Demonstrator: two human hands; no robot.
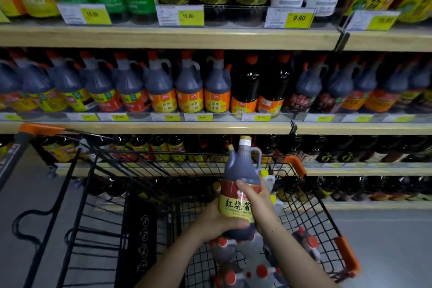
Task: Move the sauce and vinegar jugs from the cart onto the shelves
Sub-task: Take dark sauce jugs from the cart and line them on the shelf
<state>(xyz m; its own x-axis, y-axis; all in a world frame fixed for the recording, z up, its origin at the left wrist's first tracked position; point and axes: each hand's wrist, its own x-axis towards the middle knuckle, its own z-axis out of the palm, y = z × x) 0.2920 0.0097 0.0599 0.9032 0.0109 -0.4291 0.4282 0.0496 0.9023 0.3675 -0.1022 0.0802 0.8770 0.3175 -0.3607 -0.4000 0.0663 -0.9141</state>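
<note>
I hold a dark sauce jug (239, 172) upright above the cart (297, 166); it has a gold cap, a clear handle and a red-and-yellow label. My left hand (219, 220) cups its bottom from the left. My right hand (256, 196) wraps around its label from the right. More jugs with orange-red caps (261, 270) lie in the cart basket below. The middle shelf (145, 127) carries rows of similar dark jugs (189, 86).
The black wire cart has orange corner guards (348, 255) and an orange handle (39, 128) at the left. Shelves above and below are packed with bottles behind yellow price tags (188, 16). Grey floor (385, 241) lies to the right of the cart.
</note>
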